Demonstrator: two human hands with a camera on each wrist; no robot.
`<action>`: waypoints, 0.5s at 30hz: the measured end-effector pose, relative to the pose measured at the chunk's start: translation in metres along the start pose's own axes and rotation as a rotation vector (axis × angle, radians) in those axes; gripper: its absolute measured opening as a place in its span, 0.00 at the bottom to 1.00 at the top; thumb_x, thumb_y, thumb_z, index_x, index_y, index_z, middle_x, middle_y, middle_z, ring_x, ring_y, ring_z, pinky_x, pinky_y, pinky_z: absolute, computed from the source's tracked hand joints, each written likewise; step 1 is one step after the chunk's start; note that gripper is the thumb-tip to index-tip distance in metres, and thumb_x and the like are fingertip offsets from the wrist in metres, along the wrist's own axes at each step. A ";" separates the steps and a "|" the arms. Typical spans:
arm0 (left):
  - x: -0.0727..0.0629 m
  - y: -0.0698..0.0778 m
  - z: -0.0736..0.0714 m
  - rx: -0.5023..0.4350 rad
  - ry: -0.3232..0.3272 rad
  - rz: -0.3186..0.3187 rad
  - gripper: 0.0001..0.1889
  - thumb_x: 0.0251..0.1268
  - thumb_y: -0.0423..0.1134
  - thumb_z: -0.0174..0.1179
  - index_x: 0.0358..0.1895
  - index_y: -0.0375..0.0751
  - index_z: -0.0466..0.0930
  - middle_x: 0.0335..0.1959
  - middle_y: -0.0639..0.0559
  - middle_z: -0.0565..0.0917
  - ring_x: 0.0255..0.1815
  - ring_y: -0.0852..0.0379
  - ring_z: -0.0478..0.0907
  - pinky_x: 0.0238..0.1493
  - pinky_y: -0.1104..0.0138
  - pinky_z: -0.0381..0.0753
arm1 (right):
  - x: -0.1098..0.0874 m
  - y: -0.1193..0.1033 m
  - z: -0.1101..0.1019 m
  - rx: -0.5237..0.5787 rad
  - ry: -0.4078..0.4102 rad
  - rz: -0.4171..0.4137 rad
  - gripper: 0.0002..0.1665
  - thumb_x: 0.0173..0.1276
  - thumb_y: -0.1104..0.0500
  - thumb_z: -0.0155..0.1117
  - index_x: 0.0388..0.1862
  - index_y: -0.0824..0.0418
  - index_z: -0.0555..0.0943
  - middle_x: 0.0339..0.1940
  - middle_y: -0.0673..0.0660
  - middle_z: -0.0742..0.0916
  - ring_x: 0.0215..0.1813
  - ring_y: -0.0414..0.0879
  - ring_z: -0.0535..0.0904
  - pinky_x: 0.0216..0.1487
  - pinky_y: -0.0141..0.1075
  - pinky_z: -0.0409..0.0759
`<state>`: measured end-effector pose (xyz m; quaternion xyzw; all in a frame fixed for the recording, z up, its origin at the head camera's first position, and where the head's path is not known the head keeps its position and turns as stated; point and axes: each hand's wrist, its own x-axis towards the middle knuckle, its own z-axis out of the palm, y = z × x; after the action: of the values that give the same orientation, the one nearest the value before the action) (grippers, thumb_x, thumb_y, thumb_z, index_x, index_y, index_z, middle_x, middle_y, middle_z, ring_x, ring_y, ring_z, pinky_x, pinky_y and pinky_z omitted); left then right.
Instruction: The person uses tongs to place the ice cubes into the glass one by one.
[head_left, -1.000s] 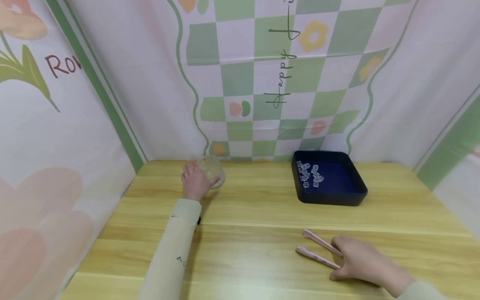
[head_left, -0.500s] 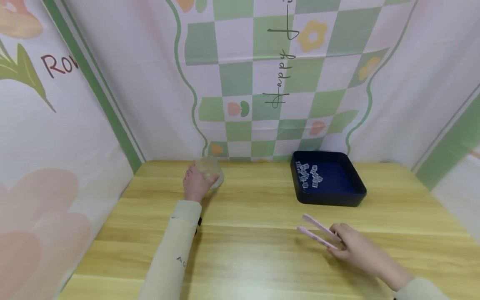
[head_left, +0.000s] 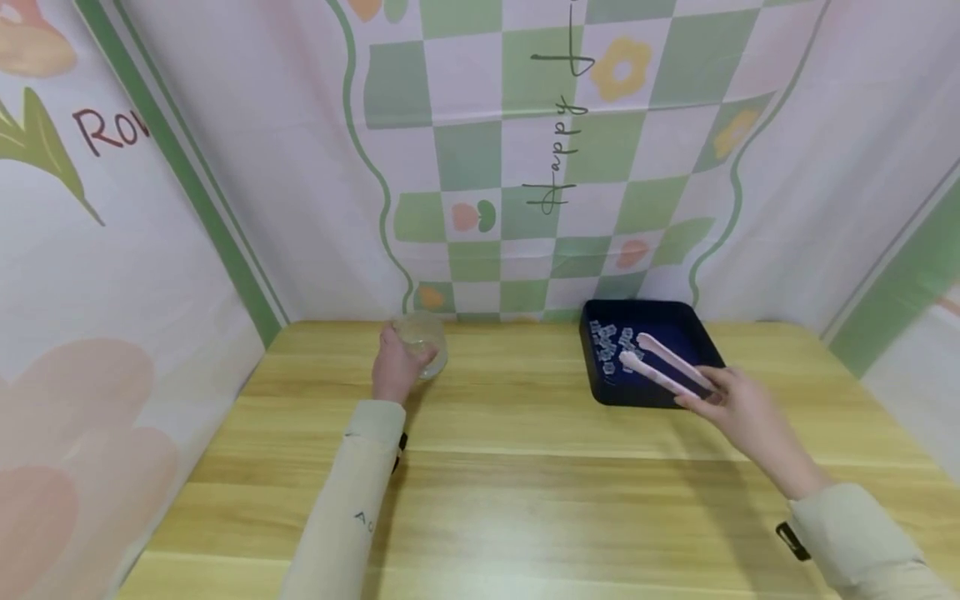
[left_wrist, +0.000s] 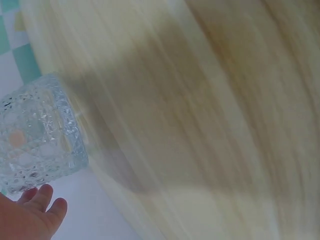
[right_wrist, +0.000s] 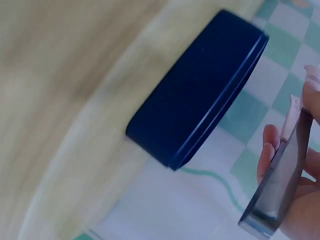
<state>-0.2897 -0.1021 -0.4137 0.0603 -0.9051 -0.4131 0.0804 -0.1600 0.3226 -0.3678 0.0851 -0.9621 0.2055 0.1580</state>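
Note:
A clear, textured drinking glass (left_wrist: 42,132) stands at the back left of the table. My left hand (head_left: 397,365) holds it from the near side, thumb on its right and fingers on its left. Pink-tipped tongs (head_left: 678,363) are in my right hand (head_left: 753,421), pinched between thumb and fingers with their arms spread apart. Their tips hang over a dark blue square tray (head_left: 588,367), with nothing between them. Small clear pieces (head_left: 606,343) lie in the tray's left part, some hidden behind the tongs. The right wrist view shows the tongs' shiny metal bend (right_wrist: 277,185).
A wooden table (head_left: 510,467) carries everything. Behind it hangs a checked, flowered cloth (head_left: 465,158), close to the glass and the tray. Another printed cloth (head_left: 112,292) borders the left side.
My right hand has lifted the tongs from low over the front right of the table, forward to above the tray. The left hand stays at the glass, its fingers drawn closer in.

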 end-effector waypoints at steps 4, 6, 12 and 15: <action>-0.001 0.002 0.002 0.008 -0.010 0.034 0.51 0.53 0.49 0.70 0.74 0.32 0.47 0.70 0.33 0.62 0.67 0.36 0.67 0.67 0.48 0.70 | 0.009 0.004 -0.006 -0.008 -0.024 0.071 0.26 0.61 0.55 0.70 0.44 0.78 0.78 0.26 0.65 0.83 0.23 0.45 0.71 0.21 0.31 0.68; -0.001 0.003 0.003 0.025 -0.013 0.050 0.50 0.54 0.49 0.69 0.73 0.31 0.49 0.69 0.34 0.62 0.65 0.36 0.68 0.65 0.48 0.71 | 0.012 0.004 -0.007 -0.017 -0.034 0.092 0.26 0.61 0.55 0.69 0.44 0.78 0.78 0.26 0.64 0.83 0.22 0.44 0.70 0.21 0.31 0.67; 0.001 0.002 0.005 -0.017 -0.034 0.032 0.50 0.54 0.49 0.69 0.72 0.32 0.49 0.69 0.32 0.62 0.65 0.34 0.68 0.66 0.46 0.70 | 0.023 0.008 -0.011 -0.101 -0.100 0.148 0.29 0.61 0.53 0.69 0.49 0.77 0.78 0.34 0.71 0.85 0.26 0.52 0.76 0.25 0.43 0.74; 0.002 0.001 0.005 -0.083 -0.066 -0.015 0.51 0.54 0.49 0.69 0.73 0.35 0.45 0.70 0.30 0.62 0.66 0.32 0.66 0.66 0.44 0.69 | 0.029 0.010 -0.011 -0.152 -0.120 0.144 0.29 0.61 0.53 0.68 0.50 0.77 0.78 0.41 0.75 0.85 0.32 0.62 0.81 0.32 0.53 0.78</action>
<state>-0.2925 -0.0980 -0.4162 0.0501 -0.8888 -0.4527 0.0499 -0.1863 0.3337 -0.3526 0.0156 -0.9862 0.1374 0.0908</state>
